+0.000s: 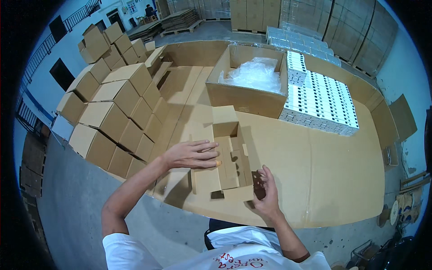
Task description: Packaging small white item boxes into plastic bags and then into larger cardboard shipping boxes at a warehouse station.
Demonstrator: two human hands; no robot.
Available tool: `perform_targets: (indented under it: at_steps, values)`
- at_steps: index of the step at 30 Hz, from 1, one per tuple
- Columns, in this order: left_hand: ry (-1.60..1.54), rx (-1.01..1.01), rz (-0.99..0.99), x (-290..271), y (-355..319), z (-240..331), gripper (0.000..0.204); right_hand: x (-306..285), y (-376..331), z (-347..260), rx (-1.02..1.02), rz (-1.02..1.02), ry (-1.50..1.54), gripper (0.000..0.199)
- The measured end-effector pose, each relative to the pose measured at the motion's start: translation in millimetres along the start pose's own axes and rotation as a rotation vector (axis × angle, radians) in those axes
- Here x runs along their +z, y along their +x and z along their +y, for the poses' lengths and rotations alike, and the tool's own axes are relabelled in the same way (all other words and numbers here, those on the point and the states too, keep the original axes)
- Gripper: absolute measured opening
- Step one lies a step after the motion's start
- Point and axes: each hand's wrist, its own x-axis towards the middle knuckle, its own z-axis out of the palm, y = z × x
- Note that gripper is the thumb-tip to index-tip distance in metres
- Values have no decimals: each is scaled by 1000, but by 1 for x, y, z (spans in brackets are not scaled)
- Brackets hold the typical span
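Observation:
An open brown cardboard box lies in front of me on the cardboard-covered table, with its flaps folded outward. Its inside shows some small dark holes or spots and no contents. My left hand rests over the left flap, fingers stretched out toward the box opening and holding nothing. Beside the near right corner, my right hand has its fingers apart and loosely curved. Nothing shows in it; whether the hand touches the box is hard to tell.
Several closed brown cartons are stacked along the left side. Beyond the box stands a large open carton holding clear plastic bags. White patterned boxes sit in rows to its right. A raised cardboard edge borders the table's far side.

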Motion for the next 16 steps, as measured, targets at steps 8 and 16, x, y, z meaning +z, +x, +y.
perform_targets:
  at_steps: [8, 16]
  values:
    - [-29, -465, 27, 8, -44, 9, 61, 36, 35, -37, -205, -158, -265, 71]
    - [-396, -1463, 649, 35, -58, 86, 79, 73, 53, -19, -178, -192, -305, 69]
